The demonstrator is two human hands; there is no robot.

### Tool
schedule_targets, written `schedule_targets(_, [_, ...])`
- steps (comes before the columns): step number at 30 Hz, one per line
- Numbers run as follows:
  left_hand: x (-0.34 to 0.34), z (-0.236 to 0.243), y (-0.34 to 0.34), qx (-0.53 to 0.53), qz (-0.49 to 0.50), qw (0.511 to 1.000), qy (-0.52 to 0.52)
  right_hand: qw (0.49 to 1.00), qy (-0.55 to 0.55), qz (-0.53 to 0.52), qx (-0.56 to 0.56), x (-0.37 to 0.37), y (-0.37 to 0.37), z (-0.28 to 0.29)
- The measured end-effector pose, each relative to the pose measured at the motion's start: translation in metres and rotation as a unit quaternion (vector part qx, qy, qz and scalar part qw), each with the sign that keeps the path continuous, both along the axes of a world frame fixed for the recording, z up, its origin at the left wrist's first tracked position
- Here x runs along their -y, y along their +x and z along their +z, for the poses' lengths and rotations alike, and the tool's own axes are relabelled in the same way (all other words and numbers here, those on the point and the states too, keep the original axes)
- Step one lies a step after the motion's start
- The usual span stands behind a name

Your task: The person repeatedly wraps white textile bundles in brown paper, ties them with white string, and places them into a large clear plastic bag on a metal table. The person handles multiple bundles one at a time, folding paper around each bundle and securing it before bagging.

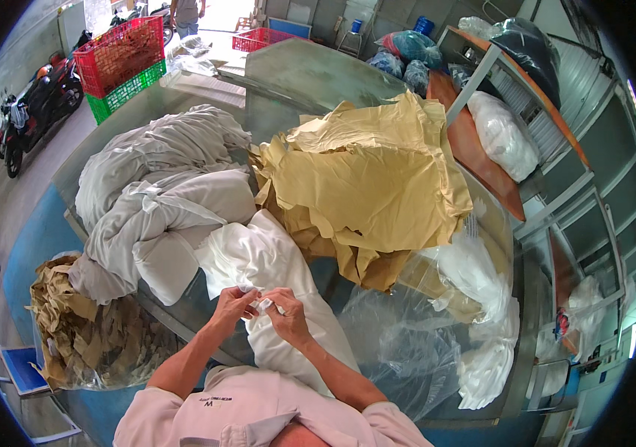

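Observation:
A long roll of white cloth [295, 335] lies on the table directly before me, running toward my body. Over its near middle my left hand [234, 305] and my right hand [282, 309] come together, fingers closed in a pinch on a small white strip [261, 304] that looks like cloth. Most of the strip is hidden by my fingers. Beyond my hands, the loose end of the white cloth spreads in folds. To its left is a large heap of greyish-white fabric [169, 171], bound with a knotted strip. A stack of crumpled brown paper sheets [370, 175] lies ahead to the right.
A clear bag of brown paper scraps [102, 335] sits at the left. Clear plastic film [400, 350] and white plastic bags [485, 328] lie at the right. Farther off are stacked red and green crates [120, 63], a motorbike [38, 112], a laden rack [526, 97] and a person [187, 16].

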State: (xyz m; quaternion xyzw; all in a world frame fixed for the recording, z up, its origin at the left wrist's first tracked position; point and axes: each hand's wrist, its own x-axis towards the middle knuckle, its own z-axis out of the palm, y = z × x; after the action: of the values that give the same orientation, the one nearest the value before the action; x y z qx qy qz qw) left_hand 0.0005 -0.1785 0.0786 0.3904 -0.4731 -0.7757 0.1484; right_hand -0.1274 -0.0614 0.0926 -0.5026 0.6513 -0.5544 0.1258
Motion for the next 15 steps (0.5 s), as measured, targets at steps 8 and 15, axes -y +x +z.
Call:
schedule_targets(8, [0.025, -0.069, 0.028, 0.08, 0.184, 0.979, 0.023, 0.906, 0.018, -0.052, 0.42, -0.028, -0.053, -0.011])
schedule_targets(15, [0.016, -0.091, 0.067, -0.036, 0.372, 0.91, 0.179, 0.673, -0.028, -0.196, 0.713, -0.086, -0.138, -0.022])
